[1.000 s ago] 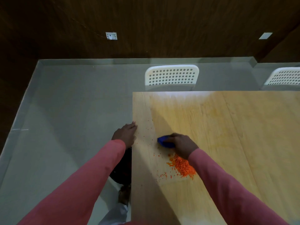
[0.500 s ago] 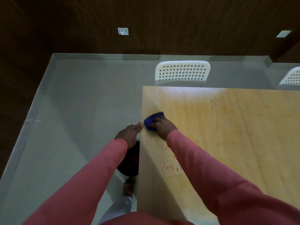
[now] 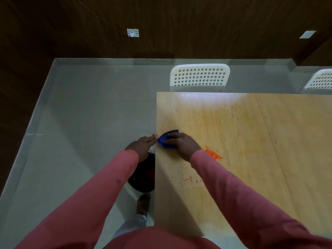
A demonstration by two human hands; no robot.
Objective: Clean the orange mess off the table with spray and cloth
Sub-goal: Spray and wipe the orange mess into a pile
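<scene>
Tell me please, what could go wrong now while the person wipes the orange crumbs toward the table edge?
1. The left hand waits open at the table edge beside the blue cloth under the right hand; swept crumbs may miss it and fall on the floor.
2. The right sleeve passes over the orange crumbs, so it may drag or scatter them.

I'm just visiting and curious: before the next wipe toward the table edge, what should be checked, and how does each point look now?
1. Right hand holds the blue cloth: ok.
2. Cloth lies flat on the table: ok.
3. Left hand waits at the table edge: ok.
4. Dark bin sits below that edge: ok.
5. Orange crumbs all cleared: not ok.
6. Spray within reach: cannot tell.
</scene>
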